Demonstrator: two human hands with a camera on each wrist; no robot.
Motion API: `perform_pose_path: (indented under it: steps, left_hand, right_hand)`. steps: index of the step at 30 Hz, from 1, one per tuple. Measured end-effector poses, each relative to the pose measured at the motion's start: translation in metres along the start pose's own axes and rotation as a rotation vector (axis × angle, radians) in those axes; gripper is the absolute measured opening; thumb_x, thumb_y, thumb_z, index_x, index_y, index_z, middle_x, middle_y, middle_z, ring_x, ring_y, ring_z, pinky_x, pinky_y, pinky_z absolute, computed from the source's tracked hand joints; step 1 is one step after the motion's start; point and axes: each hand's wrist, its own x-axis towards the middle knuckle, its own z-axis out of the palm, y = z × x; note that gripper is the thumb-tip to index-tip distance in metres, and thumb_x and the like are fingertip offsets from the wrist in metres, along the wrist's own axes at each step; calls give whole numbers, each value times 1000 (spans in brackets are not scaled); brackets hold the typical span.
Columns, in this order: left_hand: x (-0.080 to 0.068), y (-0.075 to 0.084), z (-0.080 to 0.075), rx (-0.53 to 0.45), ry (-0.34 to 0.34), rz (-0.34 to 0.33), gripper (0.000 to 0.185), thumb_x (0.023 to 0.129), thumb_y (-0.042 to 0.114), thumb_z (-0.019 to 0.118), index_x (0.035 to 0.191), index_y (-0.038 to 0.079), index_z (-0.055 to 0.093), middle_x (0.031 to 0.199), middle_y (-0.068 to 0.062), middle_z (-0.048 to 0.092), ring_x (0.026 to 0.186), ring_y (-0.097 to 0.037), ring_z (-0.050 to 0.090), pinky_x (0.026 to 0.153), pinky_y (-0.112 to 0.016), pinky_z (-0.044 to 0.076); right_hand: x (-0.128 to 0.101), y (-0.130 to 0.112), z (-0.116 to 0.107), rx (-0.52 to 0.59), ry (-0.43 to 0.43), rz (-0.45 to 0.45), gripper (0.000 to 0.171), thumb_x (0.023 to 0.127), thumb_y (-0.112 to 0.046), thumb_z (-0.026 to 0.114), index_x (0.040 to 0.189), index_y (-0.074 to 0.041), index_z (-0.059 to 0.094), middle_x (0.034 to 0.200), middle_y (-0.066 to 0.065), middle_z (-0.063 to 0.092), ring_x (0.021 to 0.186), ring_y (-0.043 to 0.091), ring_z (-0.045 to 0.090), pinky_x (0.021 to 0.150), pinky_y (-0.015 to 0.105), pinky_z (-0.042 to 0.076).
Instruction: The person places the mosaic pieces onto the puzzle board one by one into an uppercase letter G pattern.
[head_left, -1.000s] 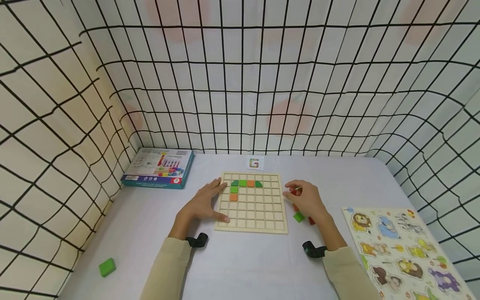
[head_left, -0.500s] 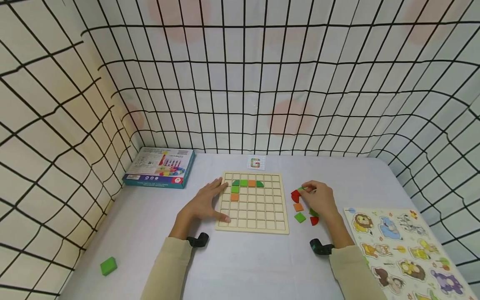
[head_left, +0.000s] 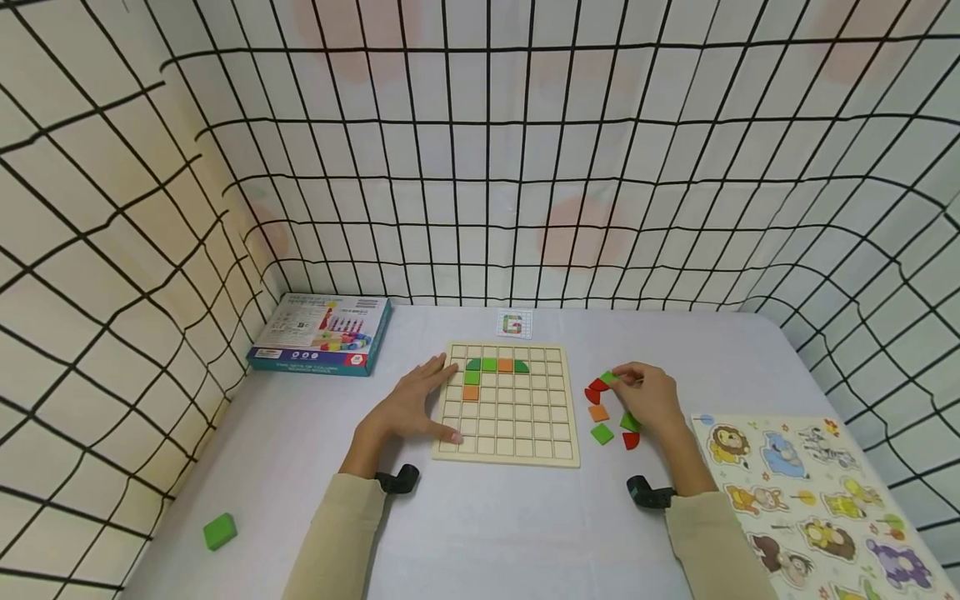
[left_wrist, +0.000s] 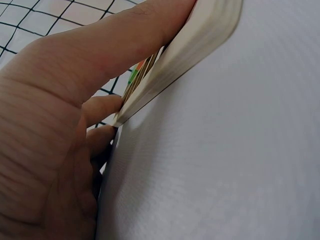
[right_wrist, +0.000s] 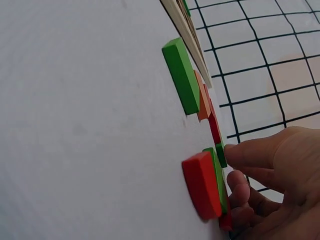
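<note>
In the head view, my left hand (head_left: 412, 406) rests at the left edge of a wooden grid board (head_left: 517, 429), fingers spread and thumb on its near left corner. Green and orange tiles sit in the board's cells, among them an orange tile (head_left: 470, 392). To the right of the board, my right hand (head_left: 649, 397) pinches a small green tile (head_left: 608, 378) at the table, beside red pieces (head_left: 593, 395). The right wrist view shows the thumb against this green tile (right_wrist: 221, 155), but the far fingertips are partly hidden.
Near the right hand lie an orange tile (head_left: 598, 412), a green tile (head_left: 602, 433) and a red piece (head_left: 631, 440). A pattern card (head_left: 514, 323) lies behind the board. A box (head_left: 321, 333), a green block (head_left: 220, 531) and an animal puzzle board (head_left: 810, 500) flank the area; black netting (head_left: 487, 183) surrounds it.
My right hand has moved right, away from the board's edge and the red pieces, to the green tile, which has shifted slightly right. The left hand has stayed on the board.
</note>
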Motion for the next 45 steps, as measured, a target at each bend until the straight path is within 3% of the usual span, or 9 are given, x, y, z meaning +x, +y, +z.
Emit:
perform_pose_path:
  steps: [8, 15, 25, 35, 41, 45]
  left_hand:
    - [-1, 4, -1, -9, 2, -2, 126, 63, 70, 87, 165, 26, 27, 175, 0, 9, 163, -28, 7, 128, -61, 13]
    - [0, 5, -1, -16, 0, 2, 126, 63, 69, 87, 165, 26, 27, 175, 0, 9, 163, -27, 6, 129, -61, 13]
    - [2, 2, 1, -5, -2, -9, 126, 63, 71, 86, 165, 27, 26, 175, 3, 8, 163, -26, 6, 129, -60, 12]
    - [3, 2, 2, 20, 4, -11, 125, 64, 70, 85, 165, 24, 27, 175, 1, 11, 163, -26, 8, 129, -58, 13]
    - [4, 1, 3, 31, 10, -4, 124, 65, 69, 85, 165, 22, 27, 175, -1, 13, 163, -25, 9, 130, -56, 13]
    - [4, 1, 3, 32, 14, -3, 124, 65, 69, 86, 165, 22, 27, 175, -1, 13, 162, -26, 9, 130, -56, 13]
  right_hand:
    - [-1, 2, -9, 10, -28, 34, 29, 98, -16, 64, 122, -3, 70, 105, 14, 63, 86, 24, 56, 61, 23, 49]
    - [-2, 2, -11, -41, -71, 24, 38, 94, -20, 72, 126, -1, 67, 110, 16, 61, 92, 26, 54, 72, 28, 48]
    - [-2, 7, -8, -16, -29, 16, 35, 97, -18, 68, 128, -1, 68, 110, 16, 64, 96, 27, 58, 74, 27, 50]
    - [-7, -4, -4, 31, -36, -52, 36, 97, -14, 64, 131, -4, 68, 115, 17, 60, 89, 25, 57, 64, 24, 51]
    - [-13, -21, 6, 56, -83, -147, 33, 97, -13, 68, 130, -7, 69, 113, 14, 62, 87, 22, 55, 63, 25, 47]
    - [-18, -37, 16, 91, -117, -210, 31, 96, -10, 71, 127, -7, 70, 107, 12, 63, 76, 18, 51, 59, 23, 42]
